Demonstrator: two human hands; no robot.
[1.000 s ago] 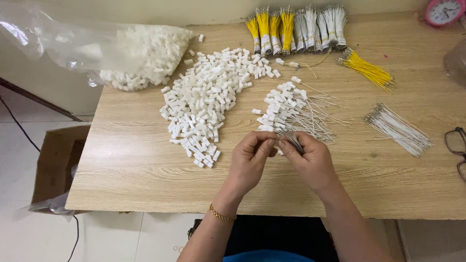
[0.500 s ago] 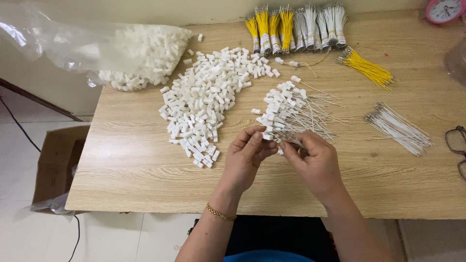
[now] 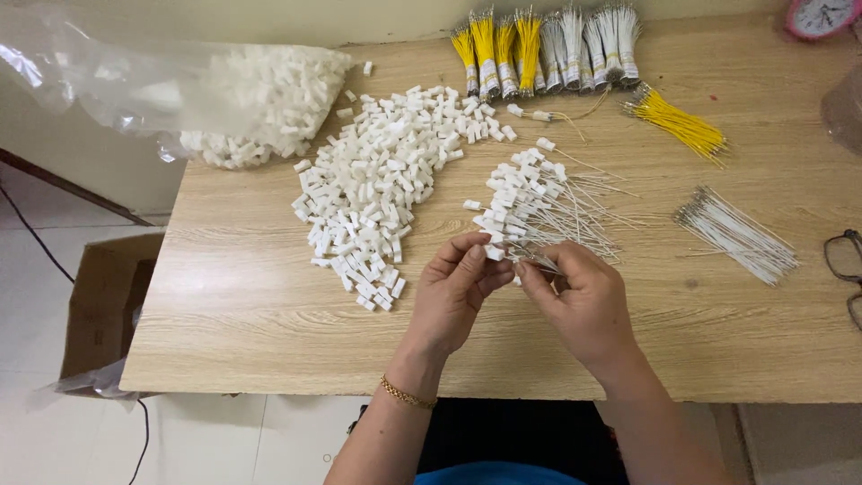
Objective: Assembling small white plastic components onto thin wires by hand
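Resting between both hands: white connector

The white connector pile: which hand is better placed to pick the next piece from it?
Probably the left hand: the white connector pile lies on its side, while the right hand pinches thin wires.

I note a light wooden table with a pale grain finish, its far edge set against a plain cream wall. To the left and below, I see a floor of pale, glossy tiles. An open brown cardboard box stands on that floor just beside the table's left end. A thin black cable runs across the tiles. Lighting is soft and even.
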